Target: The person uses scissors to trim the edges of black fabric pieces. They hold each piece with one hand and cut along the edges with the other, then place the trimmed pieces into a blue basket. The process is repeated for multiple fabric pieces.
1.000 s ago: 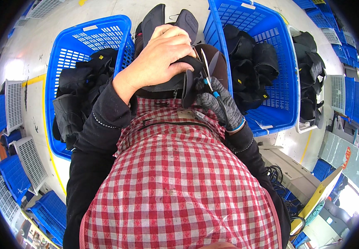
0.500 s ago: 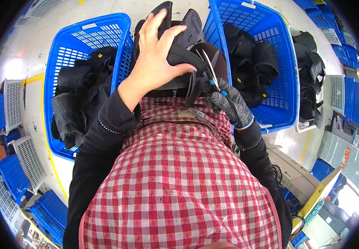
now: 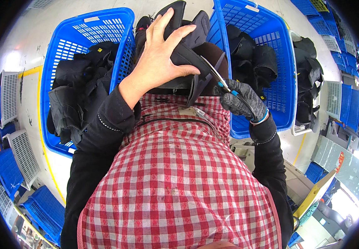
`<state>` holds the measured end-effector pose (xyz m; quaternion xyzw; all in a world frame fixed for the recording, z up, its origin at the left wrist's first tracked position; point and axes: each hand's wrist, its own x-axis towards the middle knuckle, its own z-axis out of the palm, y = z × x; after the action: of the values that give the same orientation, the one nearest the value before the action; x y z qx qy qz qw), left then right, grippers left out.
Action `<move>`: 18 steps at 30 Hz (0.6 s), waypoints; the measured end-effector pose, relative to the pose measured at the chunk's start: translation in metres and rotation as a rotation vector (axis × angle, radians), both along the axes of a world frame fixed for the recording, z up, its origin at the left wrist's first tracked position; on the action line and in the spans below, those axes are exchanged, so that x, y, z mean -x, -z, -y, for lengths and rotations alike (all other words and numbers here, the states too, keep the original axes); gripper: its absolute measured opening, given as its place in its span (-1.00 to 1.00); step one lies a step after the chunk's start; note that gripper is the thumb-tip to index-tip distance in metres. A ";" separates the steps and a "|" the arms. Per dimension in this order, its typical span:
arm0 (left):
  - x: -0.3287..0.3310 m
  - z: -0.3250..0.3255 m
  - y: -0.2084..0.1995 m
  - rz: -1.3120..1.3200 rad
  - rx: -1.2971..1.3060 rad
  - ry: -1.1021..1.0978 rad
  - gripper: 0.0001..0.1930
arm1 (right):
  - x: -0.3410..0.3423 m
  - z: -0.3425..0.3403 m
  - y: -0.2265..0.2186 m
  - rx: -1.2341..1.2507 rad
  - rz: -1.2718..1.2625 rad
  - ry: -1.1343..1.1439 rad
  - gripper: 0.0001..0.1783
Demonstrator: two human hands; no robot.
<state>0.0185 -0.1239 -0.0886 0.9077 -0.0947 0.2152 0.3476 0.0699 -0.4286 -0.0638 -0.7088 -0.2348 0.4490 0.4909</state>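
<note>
Pale floor (image 3: 30, 95) surrounds the red-and-white checked cloth apron (image 3: 173, 174). Beyond the apron, a black padded fabric piece (image 3: 186, 57) lies under the bare, spread-fingered left hand (image 3: 156, 60); beyond its right side, the grey knit-gloved right hand (image 3: 243, 99) clasps slim silver-bladed scissors (image 3: 219, 78).

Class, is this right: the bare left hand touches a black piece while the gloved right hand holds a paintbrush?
Not quite. The head view shows the gloved right hand holding scissors, not a paintbrush; the bare left hand does touch a black piece.
</note>
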 end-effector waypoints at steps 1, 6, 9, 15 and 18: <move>0.000 0.000 0.000 -0.002 0.008 0.000 0.03 | 0.000 0.000 -0.001 0.034 -0.009 -0.013 -0.53; 0.001 0.000 0.002 0.015 -0.011 -0.014 0.03 | 0.004 -0.012 0.014 -0.077 0.202 0.031 -0.29; 0.001 0.001 0.003 0.039 0.010 -0.014 0.03 | 0.004 -0.016 0.017 -0.072 0.232 0.032 -0.22; 0.004 0.001 0.005 0.026 0.024 -0.031 0.04 | -0.005 -0.010 -0.006 0.024 0.102 -0.058 -0.17; 0.004 0.001 0.007 0.036 0.012 -0.036 0.06 | -0.004 -0.013 -0.010 0.072 0.048 -0.061 -0.08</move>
<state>0.0147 -0.1246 -0.0951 0.9032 -0.0831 0.2381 0.3472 0.0736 -0.4157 -0.0540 -0.7291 -0.2519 0.4548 0.4452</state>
